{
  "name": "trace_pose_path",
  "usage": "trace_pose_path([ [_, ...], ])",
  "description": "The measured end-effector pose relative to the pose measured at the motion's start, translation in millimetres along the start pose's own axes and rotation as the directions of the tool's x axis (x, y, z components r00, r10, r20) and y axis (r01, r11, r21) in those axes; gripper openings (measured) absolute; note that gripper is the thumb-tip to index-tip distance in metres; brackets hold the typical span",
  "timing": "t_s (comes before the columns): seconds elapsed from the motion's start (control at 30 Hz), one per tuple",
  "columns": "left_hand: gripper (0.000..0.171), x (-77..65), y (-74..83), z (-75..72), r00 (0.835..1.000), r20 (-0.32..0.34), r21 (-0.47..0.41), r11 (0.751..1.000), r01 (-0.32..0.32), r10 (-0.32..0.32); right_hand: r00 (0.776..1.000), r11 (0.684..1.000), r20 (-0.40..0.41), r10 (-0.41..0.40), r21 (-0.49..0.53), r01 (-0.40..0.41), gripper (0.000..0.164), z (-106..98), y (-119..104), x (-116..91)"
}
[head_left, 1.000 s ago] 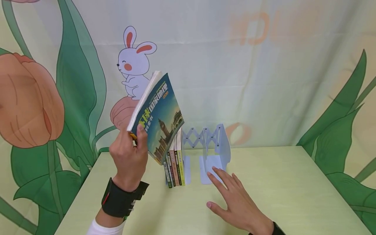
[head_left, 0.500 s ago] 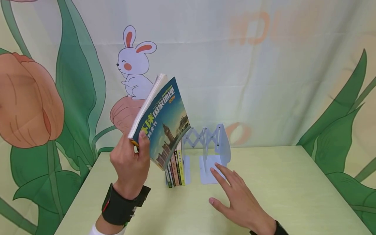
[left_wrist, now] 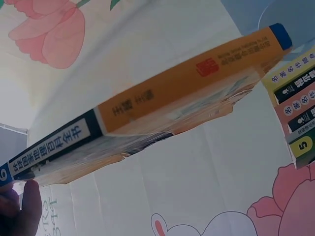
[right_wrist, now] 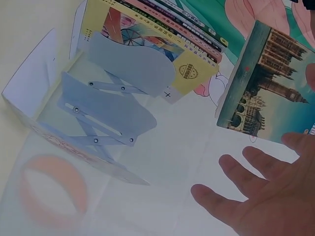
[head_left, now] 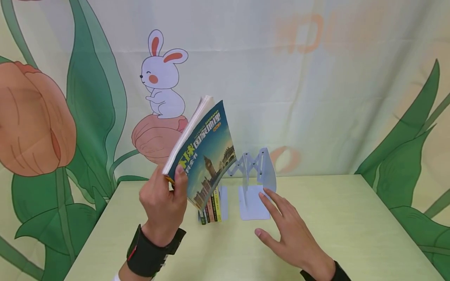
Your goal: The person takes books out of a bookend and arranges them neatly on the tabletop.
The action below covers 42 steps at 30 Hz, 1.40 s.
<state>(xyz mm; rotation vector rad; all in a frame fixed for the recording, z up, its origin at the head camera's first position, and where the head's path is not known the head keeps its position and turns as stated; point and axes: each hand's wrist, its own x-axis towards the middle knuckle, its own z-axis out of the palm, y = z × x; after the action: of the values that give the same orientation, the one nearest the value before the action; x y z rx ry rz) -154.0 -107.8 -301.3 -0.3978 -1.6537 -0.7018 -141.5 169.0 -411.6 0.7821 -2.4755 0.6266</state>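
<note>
My left hand grips a blue-covered geography book by its lower left corner, thumb across the front cover. The book is tilted in the air, in front of several upright books and partly hiding them. Its orange and dark spine shows in the left wrist view. A pale blue expanding bookend rack stands on the table, its right sections without books. My right hand hovers before the rack, fingers spread and holding nothing. In the right wrist view, a yellow book leans against a rack divider.
The pale green table runs back to a fabric backdrop printed with a rabbit, tulips and leaves. The rack stands near the table's back edge.
My left hand has moved right and slightly down with the geography book, which now covers more of the upright books. My right hand has shifted slightly right, fingers still spread.
</note>
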Motion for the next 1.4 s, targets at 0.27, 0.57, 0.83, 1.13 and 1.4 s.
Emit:
trace_pose_path([
  [0.27,0.051,-10.7,7.9,-0.7,0.998,0.061,-0.014,1.000,-0.008,0.009,1.000,1.000,-0.029,0.006,0.025,-0.005,0.081,-2.7,-1.9,2.3],
  [0.57,0.051,-17.6,15.4,-2.3,0.995,0.103,-0.055,0.998,0.017,-0.012,0.999,0.999,-0.034,0.015,0.046,-0.014,0.082,-3.9,-3.4,3.1],
  [0.83,0.052,-24.1,17.2,-1.7,0.990,0.135,-0.114,0.992,0.056,-0.040,0.999,0.997,-0.016,0.044,0.066,-0.043,0.082,-3.9,-3.5,2.5],
  [1.13,0.049,-32.4,21.7,-3.0,0.984,0.176,-0.153,0.986,0.060,-0.032,0.998,0.994,-0.006,0.064,0.088,-0.063,0.081,-3.4,-4.2,3.7],
  [1.4,0.049,-43.6,25.4,-4.1,0.971,0.240,-0.168,0.985,0.041,0.001,0.996,0.989,0.020,0.092,0.114,-0.093,0.081,-2.8,-3.4,1.7],
])
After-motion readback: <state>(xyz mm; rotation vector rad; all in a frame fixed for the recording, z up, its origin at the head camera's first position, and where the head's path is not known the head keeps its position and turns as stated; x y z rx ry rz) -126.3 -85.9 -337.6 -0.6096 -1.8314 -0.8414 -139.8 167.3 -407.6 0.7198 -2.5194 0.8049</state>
